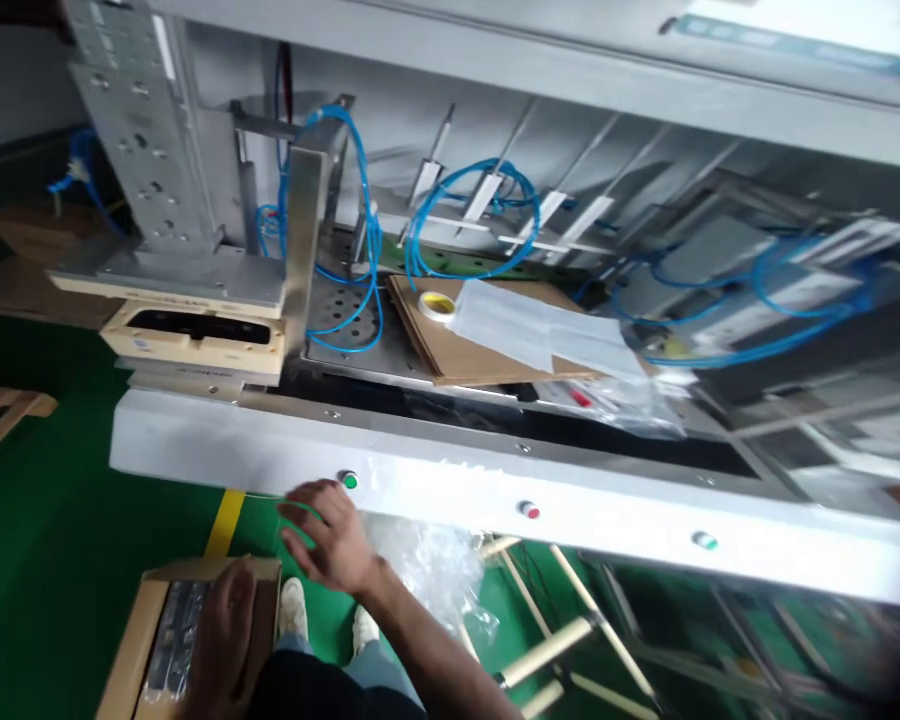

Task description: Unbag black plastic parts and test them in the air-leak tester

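My right hand (334,535) is in the air just below the machine's white front rail (435,490), near a green push button (349,481). Its fingers are loosely bent and apart, with nothing between them. Lower left, my left hand (229,625) is over an open cardboard box (139,640); it is dark and blurred, and its fingers do not show clearly. Plastic-wrapped dark parts (176,635) lie inside the box, partly covered by that hand. On the machine at left, a cream-coloured fixture (195,340) has a black part (199,325) in its slot.
Flat cardboard (450,350) on the machine bed carries a tape roll (436,307) and white paper (540,325). Blue air hoses (412,240) loop behind. A red button (529,510) sits on the rail. Clear plastic (435,570) and a tubular frame (547,650) are below it.
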Tool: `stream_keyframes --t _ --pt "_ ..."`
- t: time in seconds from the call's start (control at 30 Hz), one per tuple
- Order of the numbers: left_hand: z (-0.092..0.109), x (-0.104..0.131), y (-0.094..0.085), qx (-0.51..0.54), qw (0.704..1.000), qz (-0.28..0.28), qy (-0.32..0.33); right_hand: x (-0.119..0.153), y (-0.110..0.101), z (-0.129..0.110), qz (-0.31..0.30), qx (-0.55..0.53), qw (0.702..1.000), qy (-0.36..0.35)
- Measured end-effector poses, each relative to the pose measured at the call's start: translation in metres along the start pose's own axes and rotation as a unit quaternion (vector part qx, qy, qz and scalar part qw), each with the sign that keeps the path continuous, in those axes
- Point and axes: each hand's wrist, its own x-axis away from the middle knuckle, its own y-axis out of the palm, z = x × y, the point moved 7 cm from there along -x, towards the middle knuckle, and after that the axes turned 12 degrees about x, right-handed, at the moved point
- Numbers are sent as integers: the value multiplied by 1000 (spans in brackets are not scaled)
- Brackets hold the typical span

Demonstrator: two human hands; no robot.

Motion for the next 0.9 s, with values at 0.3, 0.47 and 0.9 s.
stream_keyframes --t 0.3,0.47,0.9 --pt "126 -5 106 -123 927 -64 349 282 -211 168 261 277 733 564" --pt "118 -1 119 -193 899 -62 388 393 -293 239 287 296 603 682" --pt "142 7 129 -254 904 35 342 448 -319 306 286 322 592 681"
